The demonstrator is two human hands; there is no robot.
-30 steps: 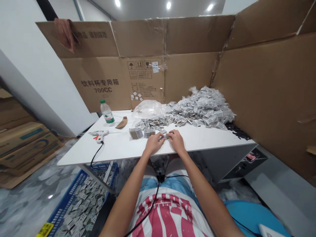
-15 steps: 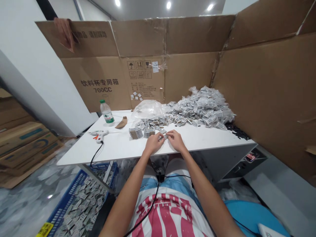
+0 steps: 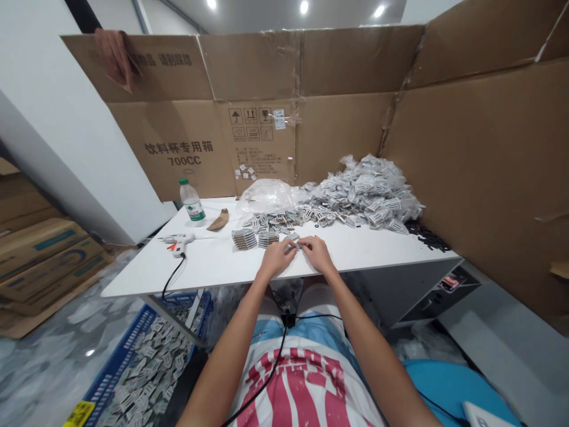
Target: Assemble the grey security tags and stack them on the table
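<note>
My left hand [image 3: 278, 256] and my right hand [image 3: 315, 252] meet over the white table [image 3: 222, 267] near its front edge. Both are closed, fingertips pinching a small grey piece [image 3: 299, 245] between them, mostly covered by the fingers. Another grey part [image 3: 293, 236] lies just behind the fingertips. Left of my left hand stand two neat stacks of grey slotted parts, the nearer stack [image 3: 268, 239] almost touching it and the larger stack [image 3: 244, 239] farther left. Loose grey slotted parts [image 3: 275, 222] lie in a heap behind the stacks.
A pile of bagged parts [image 3: 373, 193] and black pieces [image 3: 429, 238] occupy the table's right. At left are a glue gun [image 3: 180, 243], its cord, brown cardboard scrap [image 3: 219, 220] and a bottle [image 3: 192, 203]. Cardboard walls [image 3: 347, 118] enclose the back. A blue basket [image 3: 120, 356] of parts stands below left.
My fingertips have shifted slightly around the small grey piece, the right ones moving a little toward the left hand. Stacks and heaps look unchanged.
</note>
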